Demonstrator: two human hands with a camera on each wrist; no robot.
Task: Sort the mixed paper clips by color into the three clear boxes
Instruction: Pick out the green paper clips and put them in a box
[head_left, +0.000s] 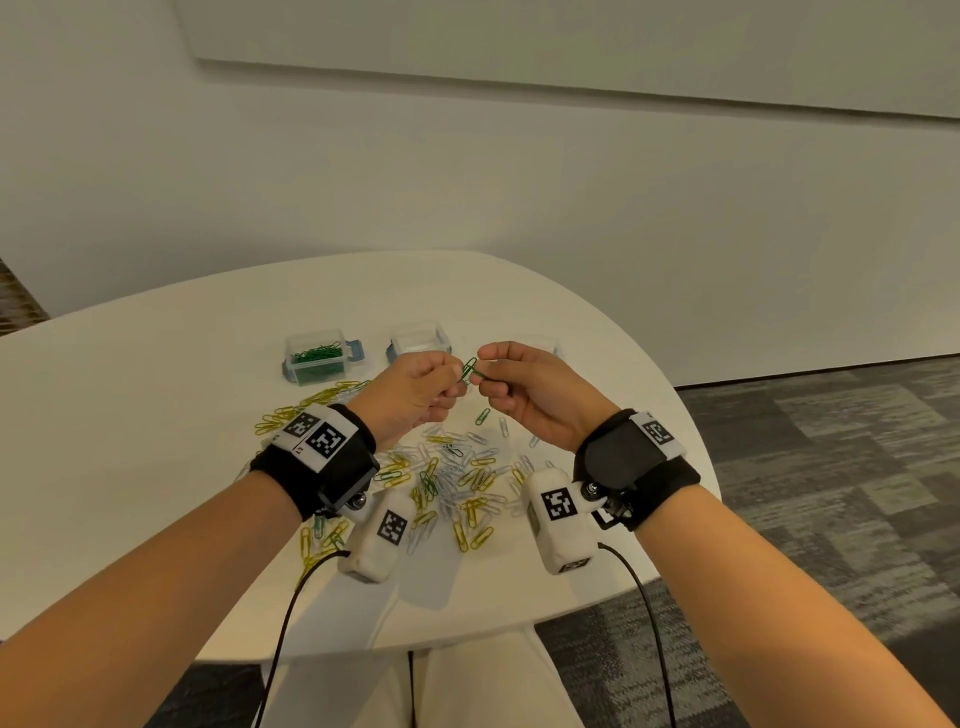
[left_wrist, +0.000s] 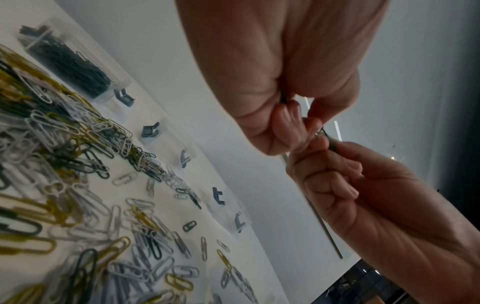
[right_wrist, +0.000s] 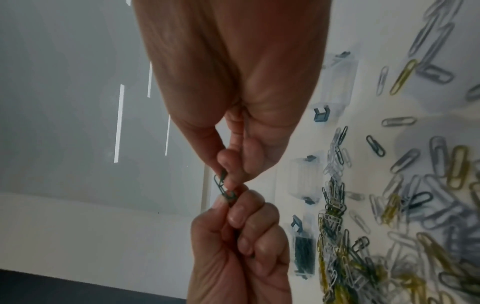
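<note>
1. At the far left of the row of boxes, the left box (head_left: 323, 358) already holds a heap of green clips; it stands on the white table (head_left: 156, 415) behind the pile.
2. The loose pile of clips (head_left: 447, 478) lies spread between the wrists: yellow, white and a few green, many overlapping.
3. The left hand (head_left: 410, 395) is raised above the pile, its fingers curled and pinching one end of the green clips (head_left: 469, 370).
4. These look like two green clips hooked together. Being thin, light, springy wire, they will likely slide apart best if each is held by its rounded end and twisted.
5. The right hand (head_left: 530, 400) pinches the other end with thumb and forefinger.
6. The middle box (head_left: 420, 338) looks empty; the right box (head_left: 550, 344) is mostly hidden behind the right hand.
</note>
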